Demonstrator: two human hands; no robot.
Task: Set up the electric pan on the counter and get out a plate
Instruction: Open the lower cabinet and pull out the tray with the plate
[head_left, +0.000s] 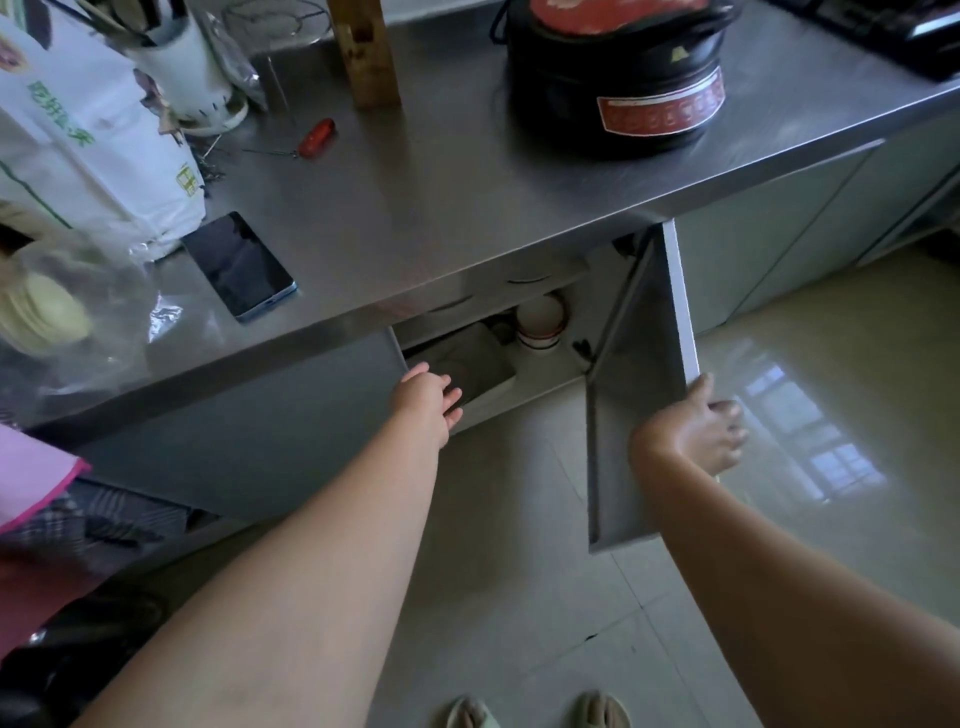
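Item, electric pan (618, 73): sits on steel counter (415, 208), likely heavy, I'd lift by its base; plate unseen, presumably fragile, in cabinet whose door (639, 384) my right hand (696, 426) grips, left hand (428, 400) reaching in, fingers relaxed.

Left grip (427, 402) relaxed, right grip (698, 423) curled.

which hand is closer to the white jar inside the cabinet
Left. The left hand reaches into the cabinet opening, just below and left of the white jar. The right hand grips the open door's outer edge, farther to the jar's right.
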